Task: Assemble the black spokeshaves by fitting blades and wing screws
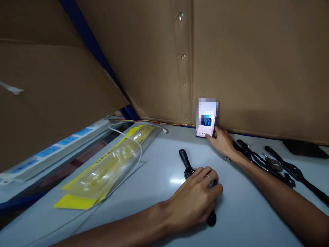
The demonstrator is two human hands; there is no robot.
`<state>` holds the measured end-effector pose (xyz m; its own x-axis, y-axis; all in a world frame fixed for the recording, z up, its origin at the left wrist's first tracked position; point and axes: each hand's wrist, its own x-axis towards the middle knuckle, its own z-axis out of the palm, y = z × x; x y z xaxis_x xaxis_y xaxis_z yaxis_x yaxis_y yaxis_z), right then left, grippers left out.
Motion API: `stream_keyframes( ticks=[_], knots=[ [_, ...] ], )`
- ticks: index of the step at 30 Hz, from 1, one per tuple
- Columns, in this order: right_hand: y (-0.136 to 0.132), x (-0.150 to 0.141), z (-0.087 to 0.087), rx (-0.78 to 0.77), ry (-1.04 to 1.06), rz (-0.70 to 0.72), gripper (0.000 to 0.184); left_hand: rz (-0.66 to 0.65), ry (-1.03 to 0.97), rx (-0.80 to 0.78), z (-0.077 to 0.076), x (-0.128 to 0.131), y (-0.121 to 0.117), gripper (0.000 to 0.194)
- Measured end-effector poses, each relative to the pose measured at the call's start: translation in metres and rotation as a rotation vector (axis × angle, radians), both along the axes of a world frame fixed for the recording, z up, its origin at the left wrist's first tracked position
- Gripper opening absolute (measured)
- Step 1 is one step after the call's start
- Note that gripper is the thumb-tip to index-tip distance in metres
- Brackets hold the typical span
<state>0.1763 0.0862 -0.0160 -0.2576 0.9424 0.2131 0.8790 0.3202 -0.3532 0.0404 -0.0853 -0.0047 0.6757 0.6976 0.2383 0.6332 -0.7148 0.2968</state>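
Left hand (196,197) lies palm-down on the bench (159,192), fingers curled over a black tool (187,165). Right hand (223,141), arm extended, touches the propped phone (205,124) with its thumb, holding nothing.

Left hand (196,199) palm-down, fingers curled; right hand (223,141) extended forward, thumb out

Two hands are seen: the left hand (195,200) and the right hand (223,141). One phone (206,120), one power strip (55,147), one yellow-edged plastic bag (108,168) and one white cable (138,145) are counted.
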Motion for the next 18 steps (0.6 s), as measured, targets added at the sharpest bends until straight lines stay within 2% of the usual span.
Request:
stream_keyframes(
  ticks=[18],
  knots=[
    [-0.0068,-0.0008,0.0068,-0.024,-0.032,0.004,0.036,0.008,0.014,-0.008,0.0003,0.0007,0.0000,0.023]
  ],
)
